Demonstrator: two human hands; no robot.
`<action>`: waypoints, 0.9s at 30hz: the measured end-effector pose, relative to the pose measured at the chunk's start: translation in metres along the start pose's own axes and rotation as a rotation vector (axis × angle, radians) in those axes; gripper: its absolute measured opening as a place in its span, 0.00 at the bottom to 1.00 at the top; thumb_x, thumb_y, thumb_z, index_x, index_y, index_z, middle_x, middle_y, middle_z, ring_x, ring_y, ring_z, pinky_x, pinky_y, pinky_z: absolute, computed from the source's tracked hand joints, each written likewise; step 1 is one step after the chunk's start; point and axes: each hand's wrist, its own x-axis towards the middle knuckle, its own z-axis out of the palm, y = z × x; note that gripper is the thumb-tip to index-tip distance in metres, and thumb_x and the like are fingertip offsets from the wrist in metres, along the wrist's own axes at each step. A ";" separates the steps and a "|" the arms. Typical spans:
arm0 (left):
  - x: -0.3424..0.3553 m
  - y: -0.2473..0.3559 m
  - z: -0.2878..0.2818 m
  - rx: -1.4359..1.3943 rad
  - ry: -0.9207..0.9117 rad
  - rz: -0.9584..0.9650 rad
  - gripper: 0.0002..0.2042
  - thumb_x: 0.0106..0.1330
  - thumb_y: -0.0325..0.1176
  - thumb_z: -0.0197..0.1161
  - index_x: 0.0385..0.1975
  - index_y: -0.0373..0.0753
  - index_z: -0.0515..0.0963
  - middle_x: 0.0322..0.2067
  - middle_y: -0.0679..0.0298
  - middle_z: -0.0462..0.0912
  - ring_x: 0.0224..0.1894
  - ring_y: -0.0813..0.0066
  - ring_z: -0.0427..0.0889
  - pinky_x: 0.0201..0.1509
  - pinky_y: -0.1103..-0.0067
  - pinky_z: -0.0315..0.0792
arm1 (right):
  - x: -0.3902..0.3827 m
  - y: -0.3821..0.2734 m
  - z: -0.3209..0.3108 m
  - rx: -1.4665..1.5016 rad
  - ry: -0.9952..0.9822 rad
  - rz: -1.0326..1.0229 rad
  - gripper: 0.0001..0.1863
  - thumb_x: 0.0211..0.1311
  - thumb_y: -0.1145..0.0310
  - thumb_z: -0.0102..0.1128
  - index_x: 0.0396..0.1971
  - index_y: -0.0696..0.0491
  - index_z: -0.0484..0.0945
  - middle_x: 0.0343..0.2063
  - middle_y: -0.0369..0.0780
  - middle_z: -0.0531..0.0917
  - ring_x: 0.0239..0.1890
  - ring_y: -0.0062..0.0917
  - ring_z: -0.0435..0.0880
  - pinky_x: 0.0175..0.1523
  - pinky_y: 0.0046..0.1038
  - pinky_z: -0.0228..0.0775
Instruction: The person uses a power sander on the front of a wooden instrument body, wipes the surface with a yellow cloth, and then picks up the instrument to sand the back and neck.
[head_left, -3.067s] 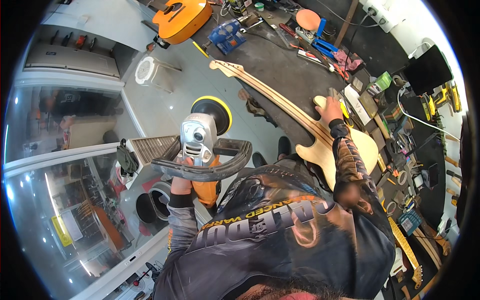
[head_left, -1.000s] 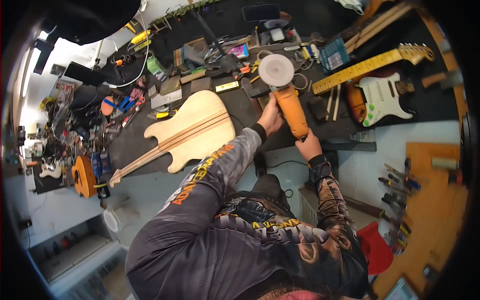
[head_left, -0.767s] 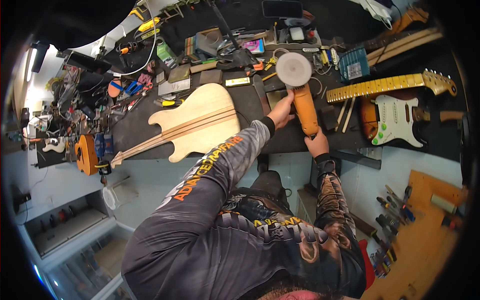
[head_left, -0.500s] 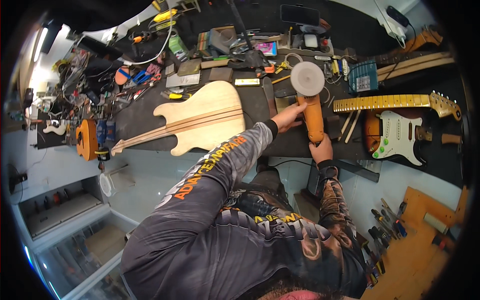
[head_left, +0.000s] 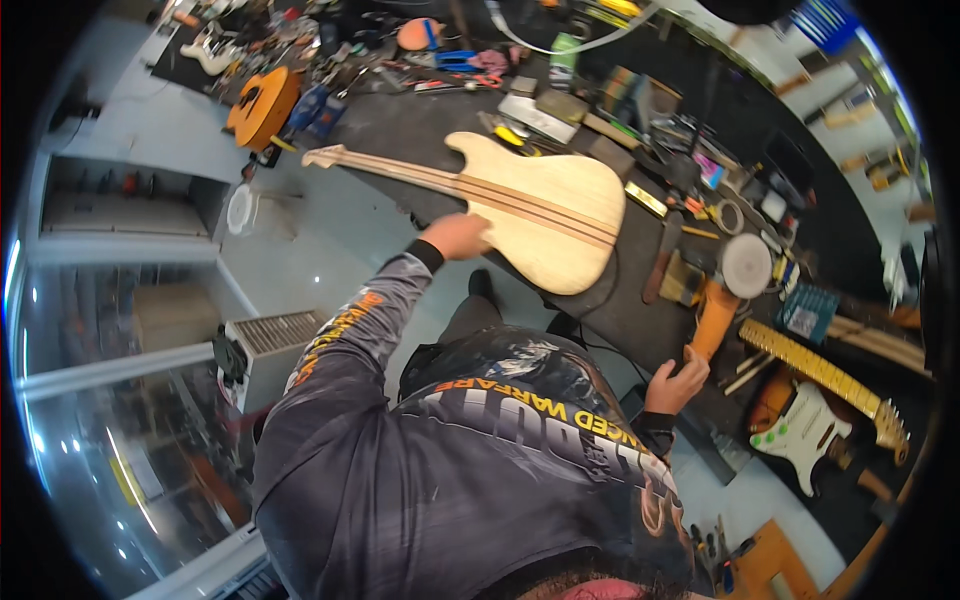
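A bare-wood guitar body with neck [head_left: 545,205], pale with darker stripes down its middle, lies flat on the dark bench. My left hand [head_left: 460,237] is closed at its near edge, by the horn beside the neck; the fingertips are partly hidden there. To the right, an orange disc sander [head_left: 714,318] rests on the bench, its round pale pad [head_left: 746,265] facing up. My right hand [head_left: 679,384] is just at the sander's near end, fingers spread and not wrapped round it.
A sunburst electric guitar [head_left: 800,420] with a white pickguard lies at the right, its maple neck [head_left: 825,375] above it. Beyond the pale guitar are sanding blocks, tools and a green can [head_left: 563,62]. An orange guitar body [head_left: 263,108] stands far left. A grey-white box unit [head_left: 270,355] is on the floor.
My view has turned left. My left hand has gone from the sander to the guitar body's edge. My right hand has loosened from the sander's end, and its fingers have spread.
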 end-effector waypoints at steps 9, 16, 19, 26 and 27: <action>0.032 -0.184 -0.020 -0.018 0.410 -0.084 0.38 0.57 0.43 0.77 0.70 0.44 0.72 0.71 0.54 0.69 0.73 0.55 0.68 0.74 0.57 0.65 | 0.080 -0.052 0.217 0.211 -0.494 0.194 0.31 0.71 0.58 0.62 0.65 0.65 0.71 0.57 0.56 0.76 0.55 0.46 0.81 0.61 0.38 0.73; 0.061 -0.214 -0.018 0.118 0.387 0.137 0.36 0.49 0.51 0.81 0.59 0.46 0.77 0.54 0.60 0.76 0.63 0.60 0.71 0.66 0.53 0.64 | 0.106 -0.080 0.237 0.103 -0.501 0.341 0.33 0.71 0.51 0.59 0.61 0.66 0.76 0.57 0.61 0.77 0.56 0.54 0.78 0.64 0.45 0.69; 0.075 -0.221 -0.031 0.211 0.298 0.328 0.31 0.51 0.52 0.79 0.50 0.40 0.77 0.50 0.62 0.77 0.61 0.63 0.74 0.56 0.62 0.69 | 0.107 -0.074 0.241 0.019 -0.513 0.408 0.36 0.72 0.46 0.56 0.61 0.67 0.75 0.58 0.62 0.77 0.57 0.57 0.77 0.65 0.48 0.68; 0.029 -0.228 0.003 -0.019 0.186 0.422 0.25 0.52 0.46 0.73 0.41 0.36 0.73 0.33 0.51 0.82 0.34 0.47 0.85 0.38 0.58 0.79 | 0.124 -0.082 0.239 0.355 -0.526 0.606 0.37 0.73 0.45 0.57 0.57 0.70 0.78 0.56 0.59 0.82 0.58 0.48 0.81 0.64 0.41 0.69; 0.013 -0.225 0.013 -0.065 0.194 0.388 0.25 0.52 0.46 0.73 0.42 0.36 0.73 0.31 0.52 0.82 0.34 0.47 0.85 0.38 0.58 0.79 | 0.125 -0.083 0.237 0.312 -0.534 0.550 0.36 0.74 0.46 0.57 0.56 0.70 0.78 0.54 0.59 0.83 0.56 0.47 0.82 0.62 0.41 0.70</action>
